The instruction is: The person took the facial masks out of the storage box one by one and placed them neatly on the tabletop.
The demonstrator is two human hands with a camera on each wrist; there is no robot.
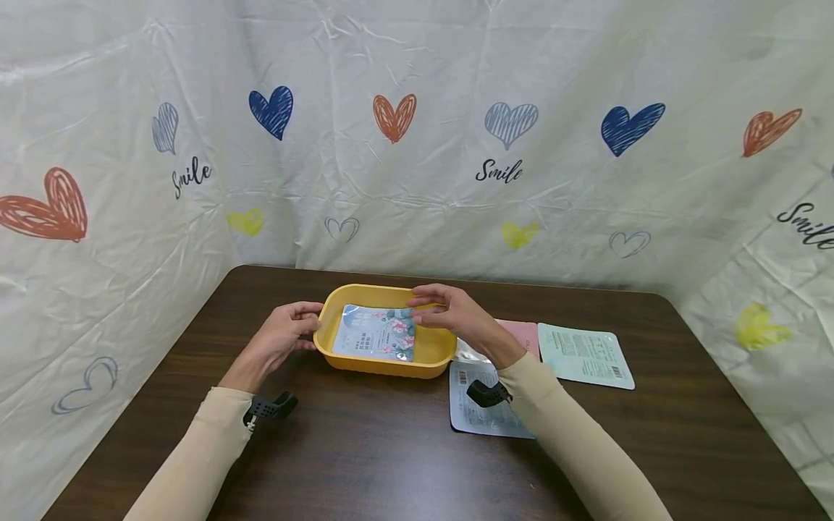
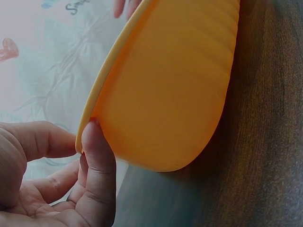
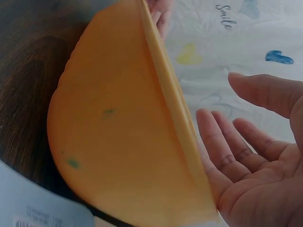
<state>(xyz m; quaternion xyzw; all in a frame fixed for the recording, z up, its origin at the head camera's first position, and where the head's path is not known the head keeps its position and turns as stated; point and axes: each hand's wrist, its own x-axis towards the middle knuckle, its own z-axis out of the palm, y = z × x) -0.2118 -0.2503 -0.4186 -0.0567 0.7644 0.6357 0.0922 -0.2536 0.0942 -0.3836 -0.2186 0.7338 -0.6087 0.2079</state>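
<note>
A yellow plastic tub [image 1: 430,349] with rounded ends stands on the dark wooden table. Inside lies a flat sachet [image 1: 374,333], pale blue with pink flowers. At the tub's left end, my left hand [image 1: 284,334] pinches the rim; the left wrist view shows its thumb and fingers on either side of the rim [image 2: 97,90]. My right hand [image 1: 452,311] hovers at the tub's right end, fingers reaching over the inside. In the right wrist view its fingers [image 3: 218,146] are relaxed beside the rim and hold nothing. Whether they touch it, I cannot tell.
Right of the tub lie more flat packets: a mint green one [image 1: 586,354], a pink one [image 1: 521,333], a silver one [image 1: 468,353] and a grey-blue one [image 1: 485,420]. My right forearm partly covers them. A white curtain [image 1: 430,188] with hearts hangs behind the table.
</note>
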